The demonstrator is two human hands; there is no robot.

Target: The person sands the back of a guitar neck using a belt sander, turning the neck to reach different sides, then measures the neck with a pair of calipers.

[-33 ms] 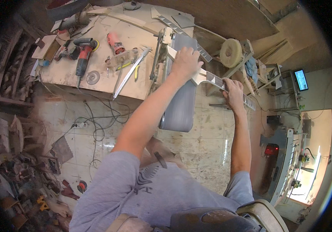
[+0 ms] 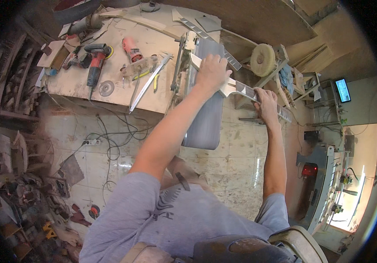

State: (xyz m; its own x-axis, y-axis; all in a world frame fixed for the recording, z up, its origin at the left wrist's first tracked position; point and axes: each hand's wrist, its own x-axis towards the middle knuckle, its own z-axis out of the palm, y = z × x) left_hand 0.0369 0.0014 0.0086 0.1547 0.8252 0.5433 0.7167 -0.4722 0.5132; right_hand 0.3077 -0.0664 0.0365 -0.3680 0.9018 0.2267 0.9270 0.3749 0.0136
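Guitar neck (image 2: pixel 241 90) | flat across belt sander (image 2: pixel 206 109) | left hand (image 2: pixel 212 72) pressing, right hand (image 2: pixel 265 98) gripping overhanging end

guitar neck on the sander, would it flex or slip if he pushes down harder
The guitar neck looks like solid wood, so it is probably stiff. It is long and thin, held by the left hand on the sanding belt and the right hand past its edge, so it could tip. The belt might drag it sideways.
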